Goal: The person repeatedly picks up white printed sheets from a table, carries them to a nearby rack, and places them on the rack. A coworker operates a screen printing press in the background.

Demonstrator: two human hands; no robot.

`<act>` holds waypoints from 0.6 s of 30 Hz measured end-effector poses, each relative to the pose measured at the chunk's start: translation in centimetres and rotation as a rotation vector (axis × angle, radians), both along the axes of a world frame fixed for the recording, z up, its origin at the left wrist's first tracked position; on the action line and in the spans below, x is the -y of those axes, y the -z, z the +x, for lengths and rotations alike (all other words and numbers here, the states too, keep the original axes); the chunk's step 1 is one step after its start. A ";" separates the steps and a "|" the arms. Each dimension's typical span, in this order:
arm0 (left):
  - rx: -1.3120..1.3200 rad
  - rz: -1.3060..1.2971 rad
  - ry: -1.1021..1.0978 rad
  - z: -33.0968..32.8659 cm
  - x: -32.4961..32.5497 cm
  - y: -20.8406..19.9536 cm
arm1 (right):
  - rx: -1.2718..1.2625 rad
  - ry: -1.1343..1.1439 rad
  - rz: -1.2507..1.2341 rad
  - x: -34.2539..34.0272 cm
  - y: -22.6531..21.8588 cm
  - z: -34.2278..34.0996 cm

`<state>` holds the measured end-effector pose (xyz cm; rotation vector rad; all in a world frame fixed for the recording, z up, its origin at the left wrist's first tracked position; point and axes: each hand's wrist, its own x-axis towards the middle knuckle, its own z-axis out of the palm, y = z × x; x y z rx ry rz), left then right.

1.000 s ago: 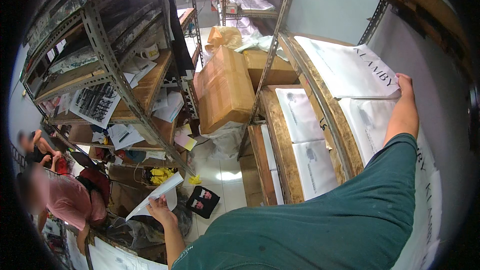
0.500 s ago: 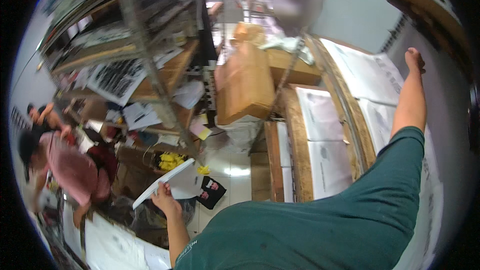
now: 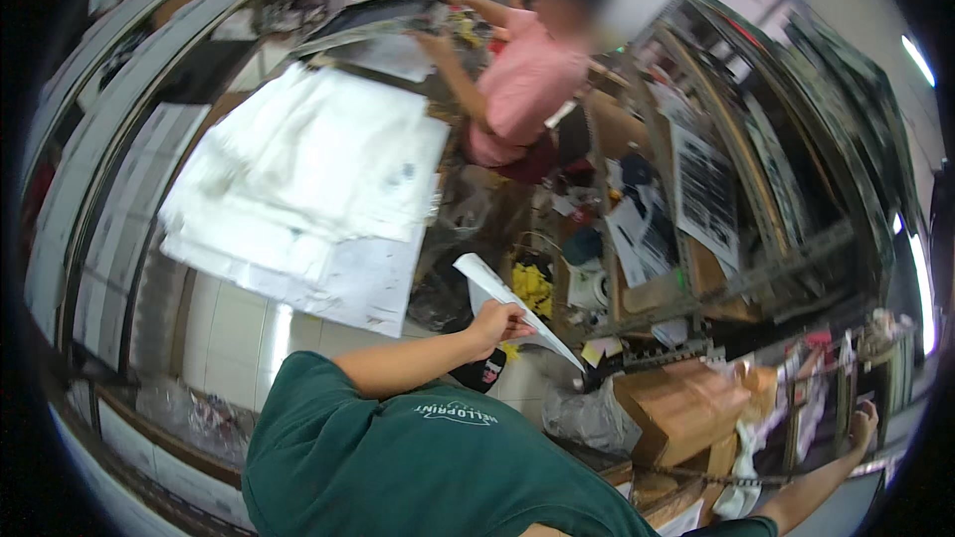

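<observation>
My left hand (image 3: 494, 326) is closed on a thin white sheet (image 3: 530, 315), folded or slightly curved, which it holds by its near edge in front of my body. Below that hand a black fabric item (image 3: 481, 374) with a pink and white print lies near the floor, partly hidden by my arm. My right hand (image 3: 863, 426) is stretched far out to the right, beside the shelving. Its fingers look curled, small in the picture, and I see nothing in them.
A table ahead left bears white cloth (image 3: 298, 164). Behind it, a person in pink (image 3: 532, 80) handles a dark framed screen (image 3: 373, 22). Metal shelving (image 3: 736, 259) with papers stands at right. A cardboard box (image 3: 681, 408) sits at lower right; long racks (image 3: 129, 229) line the left.
My view has swung left, bringing the white-covered table and the person in pink toward the middle. The white sheet stays in my left hand. My right arm is now at the lower right.
</observation>
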<state>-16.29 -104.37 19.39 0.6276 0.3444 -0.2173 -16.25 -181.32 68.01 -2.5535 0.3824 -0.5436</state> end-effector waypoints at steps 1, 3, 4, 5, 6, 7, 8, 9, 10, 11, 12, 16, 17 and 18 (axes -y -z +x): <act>-0.014 -0.037 -0.013 -0.3 -1.0 0.2 | 0.071 -0.095 0.021 -3.7 0.7 2.8; -0.027 -0.081 -0.007 -0.8 -2.3 0.5 | 0.215 -0.203 0.102 -11.0 3.7 5.8; -0.024 -0.070 0.020 -1.2 -3.3 0.6 | 0.238 -0.312 -0.017 -15.6 4.8 6.2; -0.011 -0.058 0.051 -1.4 -4.5 0.6 | 0.258 -0.370 -0.119 -20.4 6.3 6.3; -0.001 -0.044 0.086 -1.4 -5.5 0.3 | 0.282 -0.423 -0.218 -25.1 7.9 5.9; -0.011 -0.058 0.153 -1.3 -6.4 0.0 | 0.281 -0.465 -0.219 -29.9 10.3 5.5; -0.010 -0.002 0.180 -1.2 -7.3 -0.3 | 0.282 -0.503 -0.217 -34.6 13.3 4.8; -0.012 0.053 0.215 -1.3 -8.1 -0.7 | 0.154 -0.610 -0.177 -39.1 16.6 3.4; -0.017 0.107 0.255 -1.2 -8.7 -1.0 | 0.021 -0.710 -0.137 -43.5 20.2 1.7; -0.006 0.140 0.307 -1.1 -9.4 -1.4 | -0.130 -0.759 -0.079 -47.8 23.2 0.1; 0.018 0.123 0.324 -1.0 -9.9 -1.7 | -0.230 -0.794 -0.195 -51.9 26.3 -1.4; 0.061 0.072 0.389 -1.6 -10.4 -2.5 | -0.472 -0.886 0.587 -66.0 37.5 -6.3; 0.071 0.075 0.412 -1.9 -10.4 -2.6 | -0.343 -0.869 0.642 -68.4 39.2 -6.9; 0.095 0.080 0.422 -2.0 -10.4 -2.7 | -0.209 -0.850 0.693 -70.5 40.6 -7.3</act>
